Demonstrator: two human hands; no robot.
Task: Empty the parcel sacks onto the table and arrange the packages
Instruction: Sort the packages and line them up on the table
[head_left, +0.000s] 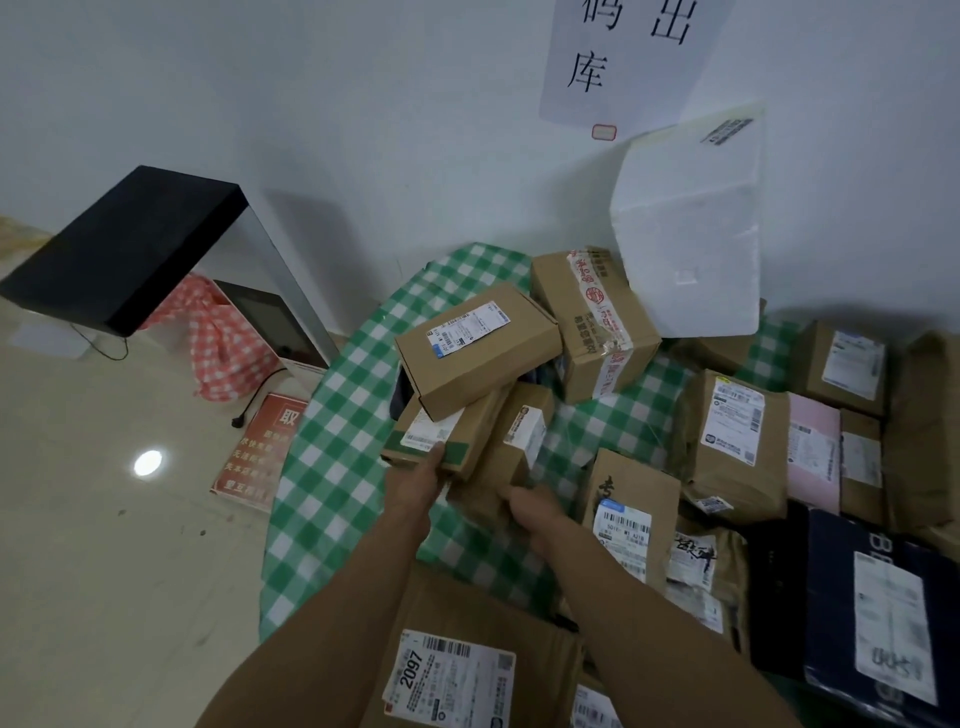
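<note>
Many cardboard parcels lie on a table with a green checked cloth (332, 426). My left hand (421, 480) grips the near edge of a flat box with a green stripe (447, 436), and another labelled box (475, 345) rests on top of it. My right hand (532, 512) holds the near end of a small brown box (514, 447) right beside it. A taped carton (592, 317) stands behind these. No sack is in view.
A white foam box (685, 228) leans on the wall. Paper parcels (732, 441), a pink one (813, 447) and a dark bag (872, 613) crowd the right. A large box (467, 660) lies under my arms. Left, on the floor: black-topped stand (124, 244), red sign (260, 452).
</note>
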